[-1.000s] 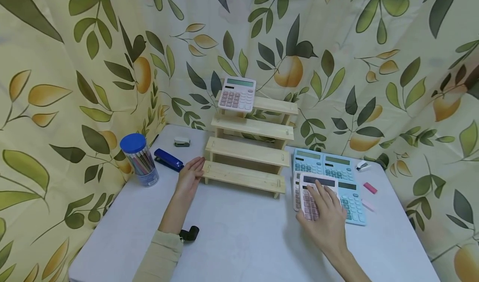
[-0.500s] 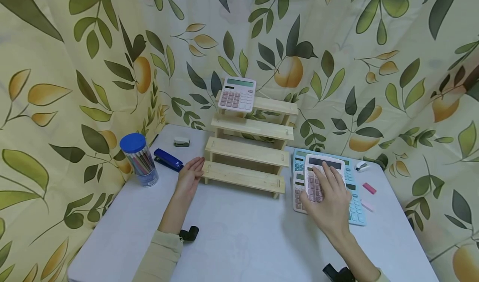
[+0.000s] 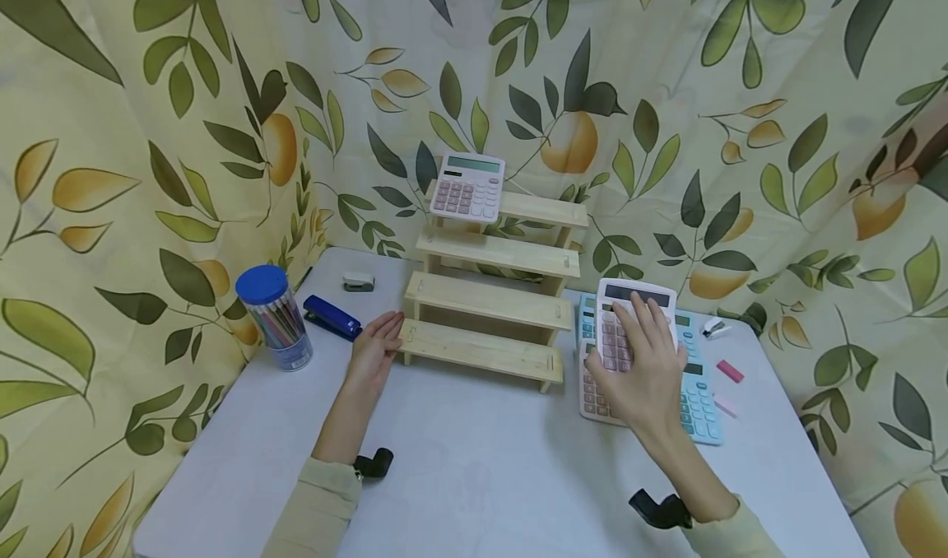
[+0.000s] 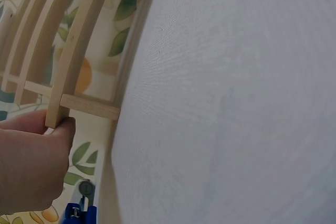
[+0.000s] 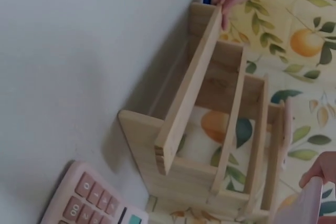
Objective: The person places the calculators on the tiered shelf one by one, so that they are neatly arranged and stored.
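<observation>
My right hand [image 3: 646, 369] grips a white-and-pink calculator [image 3: 613, 340] by its sides, fingers spread across its face. This calculator is raised over another pink calculator [image 3: 597, 400] and several light-blue ones [image 3: 699, 410] on the table. In the right wrist view, the held calculator [image 5: 300, 207] shows edge-on. A four-tier wooden stand [image 3: 481, 351] rises in the middle, with one pink calculator [image 3: 468, 186] leaning on the left of its top tier. My left hand [image 3: 373, 352] pinches the left end of the stand's lowest board, plainest in the left wrist view [image 4: 65, 82].
Left of the stand are a blue-lidded jar of pencils [image 3: 277, 319], a blue stapler [image 3: 333, 317] and a small white-and-green stapler [image 3: 359, 281]. A dark pink eraser [image 3: 731, 371], a paler one [image 3: 727, 407] and a small white item [image 3: 715, 328] lie at the right. Patterned curtains back the table.
My right hand has lifted the pink calculator up and away from the pile, baring the pink one beneath it. My left hand keeps its place on the stand.
</observation>
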Demonstrator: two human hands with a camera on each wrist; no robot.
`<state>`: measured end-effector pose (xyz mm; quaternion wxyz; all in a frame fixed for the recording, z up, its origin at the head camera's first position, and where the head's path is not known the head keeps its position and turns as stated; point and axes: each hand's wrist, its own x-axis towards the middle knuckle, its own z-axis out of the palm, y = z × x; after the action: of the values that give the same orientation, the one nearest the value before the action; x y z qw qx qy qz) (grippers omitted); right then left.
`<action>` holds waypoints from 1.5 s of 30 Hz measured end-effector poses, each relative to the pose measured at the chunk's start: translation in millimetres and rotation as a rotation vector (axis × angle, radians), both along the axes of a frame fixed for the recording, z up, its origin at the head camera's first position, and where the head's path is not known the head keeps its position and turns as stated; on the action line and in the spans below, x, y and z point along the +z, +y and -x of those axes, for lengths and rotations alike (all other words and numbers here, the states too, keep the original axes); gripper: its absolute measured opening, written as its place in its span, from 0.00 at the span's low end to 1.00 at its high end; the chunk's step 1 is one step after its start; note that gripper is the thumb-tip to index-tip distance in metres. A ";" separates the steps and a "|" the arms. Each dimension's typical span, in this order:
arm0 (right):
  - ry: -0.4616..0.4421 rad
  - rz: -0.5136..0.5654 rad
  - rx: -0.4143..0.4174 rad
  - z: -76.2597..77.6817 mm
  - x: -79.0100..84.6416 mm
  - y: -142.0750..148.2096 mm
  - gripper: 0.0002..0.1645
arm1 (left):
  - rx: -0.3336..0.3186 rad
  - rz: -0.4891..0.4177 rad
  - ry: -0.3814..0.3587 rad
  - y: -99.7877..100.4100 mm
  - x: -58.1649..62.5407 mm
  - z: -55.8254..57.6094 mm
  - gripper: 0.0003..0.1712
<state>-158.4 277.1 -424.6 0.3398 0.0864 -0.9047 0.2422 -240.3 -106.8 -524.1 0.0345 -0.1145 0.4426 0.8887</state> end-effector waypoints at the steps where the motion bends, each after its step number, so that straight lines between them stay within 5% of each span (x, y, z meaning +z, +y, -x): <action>1: 0.002 0.000 -0.002 1.4 0.9 0.2 0.43 | -0.002 0.001 0.000 0.0 -0.3 0.0 0.41; 30: 0.038 -0.043 0.040 54.2 37.8 -13.7 0.43 | -0.004 0.004 0.012 -0.6 -1.7 -1.1 0.42; 45: 0.048 -0.037 0.069 100.1 60.8 -33.7 0.40 | 0.002 -0.003 0.022 -1.5 -3.6 0.4 0.41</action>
<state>-258.5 243.4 -363.8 0.3510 0.1296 -0.8972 0.2347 -240.7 -108.3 -527.7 0.0287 -0.1051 0.4416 0.8906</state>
